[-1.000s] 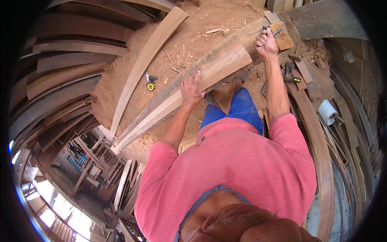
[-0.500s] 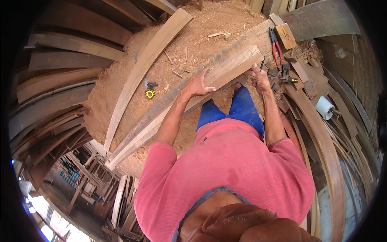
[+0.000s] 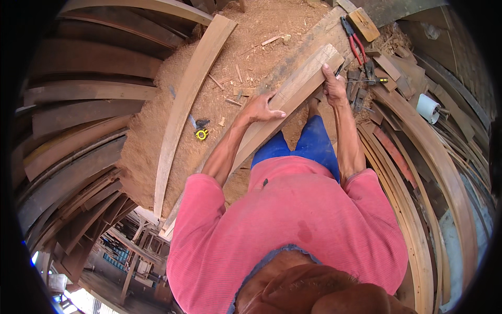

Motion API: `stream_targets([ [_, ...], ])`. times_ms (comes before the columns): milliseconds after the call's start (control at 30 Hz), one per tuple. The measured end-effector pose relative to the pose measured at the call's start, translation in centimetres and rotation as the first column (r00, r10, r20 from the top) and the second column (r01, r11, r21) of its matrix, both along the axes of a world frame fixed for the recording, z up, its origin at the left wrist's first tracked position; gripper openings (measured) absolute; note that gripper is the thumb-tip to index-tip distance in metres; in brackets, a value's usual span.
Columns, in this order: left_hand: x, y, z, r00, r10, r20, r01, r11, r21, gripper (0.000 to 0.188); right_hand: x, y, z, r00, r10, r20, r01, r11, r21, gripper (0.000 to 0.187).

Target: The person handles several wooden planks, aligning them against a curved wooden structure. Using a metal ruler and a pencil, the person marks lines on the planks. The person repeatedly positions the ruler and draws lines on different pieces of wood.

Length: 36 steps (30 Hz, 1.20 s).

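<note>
A long squared wooden beam (image 3: 293, 86) runs from the lower left to the upper right in front of me, with faint lines across its upper face. My left hand (image 3: 261, 109) spans it midway, thumb on the near side and fingers over the far edge. By the beam's far right end, my right hand (image 3: 334, 88) is closed with the thumb pressed against the near edge. A thin dark pencil (image 3: 339, 69) sticks out of that hand. Beneath the beam lies a wide rough plank (image 3: 314, 36), partly hidden.
A curved board (image 3: 191, 94) and a yellow tape measure (image 3: 201, 134) lie on sawdust at left. Red-handled pliers (image 3: 358, 44), a wooden block (image 3: 364, 24) and a clamp (image 3: 368, 73) sit at upper right. A white cup-like container (image 3: 428, 108) stands among boards at right.
The view has turned a little, shifting the surroundings. The beam's right end appears higher and the beam steeper, with more of its near side showing. Both hands stay on it.
</note>
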<state>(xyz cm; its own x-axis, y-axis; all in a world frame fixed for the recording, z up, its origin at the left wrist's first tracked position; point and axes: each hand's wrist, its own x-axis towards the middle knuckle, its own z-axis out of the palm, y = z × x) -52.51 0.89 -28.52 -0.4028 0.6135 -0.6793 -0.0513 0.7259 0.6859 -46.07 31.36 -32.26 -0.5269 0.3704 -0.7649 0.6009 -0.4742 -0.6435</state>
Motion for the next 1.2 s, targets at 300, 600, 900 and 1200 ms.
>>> stream_targets([
  [300, 4.0, 0.6, 1.7, 0.973, 0.152, -0.171, -0.171, 0.980, -0.102, 0.119, 1.1, 1.7, -0.1, 1.000, -0.014, -0.011, 0.012, 0.985, -0.172, 0.042],
  [600, 9.9, -2.5, 5.0, 0.773, 0.135, -0.620, -0.168, 0.986, 0.005, 0.112, 1.0, 0.3, 0.6, 0.985, 0.170, 0.011, -0.165, 0.941, 0.294, 0.046],
  [900, 4.2, -19.5, -3.6, 0.848, 0.438, -0.297, -0.530, 0.710, -0.463, 0.064, 0.3, -1.1, 2.5, 0.977, 0.148, 0.151, -0.188, 0.936, 0.297, 0.051],
  [1200, 8.8, -33.2, -15.3, 0.893, -0.154, -0.422, -0.207, 0.693, -0.691, 0.038, 1.5, -0.4, 2.1, 0.971, 0.066, 0.230, -0.141, 0.934, 0.327, 0.052],
])
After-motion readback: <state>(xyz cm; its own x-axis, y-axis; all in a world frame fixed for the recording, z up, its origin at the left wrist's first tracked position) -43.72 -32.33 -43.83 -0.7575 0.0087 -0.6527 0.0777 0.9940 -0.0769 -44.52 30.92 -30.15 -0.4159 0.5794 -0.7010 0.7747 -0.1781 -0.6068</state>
